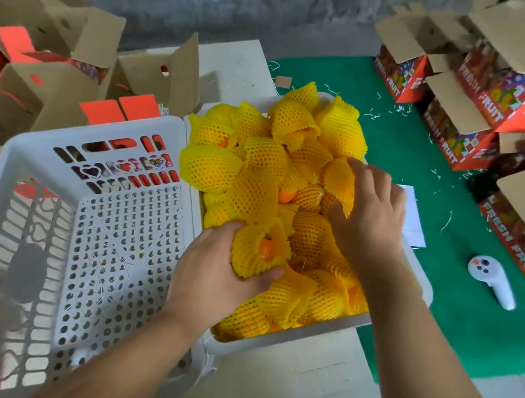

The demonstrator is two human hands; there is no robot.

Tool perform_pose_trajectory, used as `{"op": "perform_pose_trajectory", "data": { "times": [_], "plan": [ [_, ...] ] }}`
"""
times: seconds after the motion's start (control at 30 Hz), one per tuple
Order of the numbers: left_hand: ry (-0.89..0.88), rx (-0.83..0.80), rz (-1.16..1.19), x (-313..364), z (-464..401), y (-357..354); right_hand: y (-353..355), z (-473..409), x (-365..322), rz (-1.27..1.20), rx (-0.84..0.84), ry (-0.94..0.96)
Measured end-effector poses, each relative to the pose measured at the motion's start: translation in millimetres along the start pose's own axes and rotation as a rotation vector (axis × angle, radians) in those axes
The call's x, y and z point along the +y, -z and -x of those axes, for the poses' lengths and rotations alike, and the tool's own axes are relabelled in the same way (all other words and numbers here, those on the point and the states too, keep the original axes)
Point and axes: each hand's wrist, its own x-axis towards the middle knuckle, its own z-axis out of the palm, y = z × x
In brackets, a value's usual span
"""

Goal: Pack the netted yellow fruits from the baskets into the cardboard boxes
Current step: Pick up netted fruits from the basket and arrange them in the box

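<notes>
1. Fruit in yellow net (253,253): held by left hand (213,277) at the near-left edge of the pile, fingers curled under and around it, thumb along its near side. Orange skin shows through a gap in the netting.
2. Right hand (369,216): palm down on the pile, fingers spread and bent, tips pressed into netted fruits (259,170) at mid-right. Looks like reaching rather than a firm hold; can't tell for sure, fingertips are partly buried.
3. Full basket (300,339): white, heaped with netted fruits, sits partly on green cloth (462,197).
4. Empty basket (50,233): white, perforated, tilted, touching the full one on its left.
5. Cardboard boxes (473,95): open, red printed sides, stacked far right on the cloth; more open boxes (32,73) far left.
6. White controller (492,280): lying on cloth, right of the full basket, apart from it.
</notes>
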Motion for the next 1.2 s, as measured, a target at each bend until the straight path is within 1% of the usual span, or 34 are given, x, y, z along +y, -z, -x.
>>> {"op": "perform_pose_trajectory", "data": {
  "times": [0.07,0.1,0.17,0.23,0.3,0.4,0.43,0.47,0.53,0.57,0.67,0.73,0.8,0.93,1.03,1.13,1.2],
  "plan": [
    [-0.096,0.002,-0.102,-0.5,-1.6,-1.8,-1.6,-27.9,10.3,0.215,-0.189,-0.053],
    [-0.139,0.005,-0.144,-0.8,-2.8,-2.9,-6.6,-34.8,12.1,0.283,-0.224,-0.048],
    [-0.174,0.001,-0.187,-0.7,-5.4,-4.4,-16.9,-40.3,11.8,0.355,-0.187,-0.025],
    [-0.186,-0.004,-0.207,-1.8,-7.0,-5.6,-21.1,-42.9,9.3,0.36,-0.145,-0.012],
    [-0.17,-0.003,-0.178,-1.8,-6.9,-6.1,-21.5,-41.0,11.6,0.254,-0.122,-0.015],
    [-0.124,0.012,-0.059,-0.3,-6.2,-4.0,-18.4,-21.5,13.1,-0.192,-0.078,-0.02],
    [-0.11,0.019,0.005,-0.1,-5.9,-2.5,-16.5,-10.6,9.6,-0.321,-0.058,-0.001],
    [-0.093,0.035,0.079,-0.1,-5.8,-0.8,-14.4,0.1,2.7,-0.4,-0.049,0.023],
    [-0.057,0.096,0.22,-0.6,-4.0,3.0,-14.3,14.9,-17.9,-0.43,-0.112,0.046],
    [-0.033,0.13,0.279,-0.8,-2.7,4.4,-17.3,17.7,-30.4,-0.381,-0.183,0.051],
    [0.043,0.209,0.431,-1.9,0.6,7.3,-31.0,11.4,-68.7,-0.119,-0.438,0.05],
    [0.095,0.24,0.483,-3.3,0.4,9.3,-35.0,-0.3,-87.8,0.0,-0.504,-0.062],
    [0.116,0.248,0.477,-5.5,0.2,11.1,-37.1,-12.3,-98.3,0.092,-0.513,-0.192],
    [0.144,0.232,0.484,-5.7,2.9,16.3,-48.4,-26.5,-112.3,0.203,-0.559,-0.301],
    [0.126,0.189,0.49,-5.4,5.1,20.1,-50.1,-24.1,-107.5,0.113,-0.537,-0.331],
    [0.033,0.157,0.482,-5.8,6.4,21.1,-41.9,-6.2,-88.1,-0.107,-0.459,-0.429],
    [0.028,0.117,0.489,-6.0,6.4,22.6,-39.0,10.9,-71.6,-0.255,-0.417,-0.49]
  ]
}}
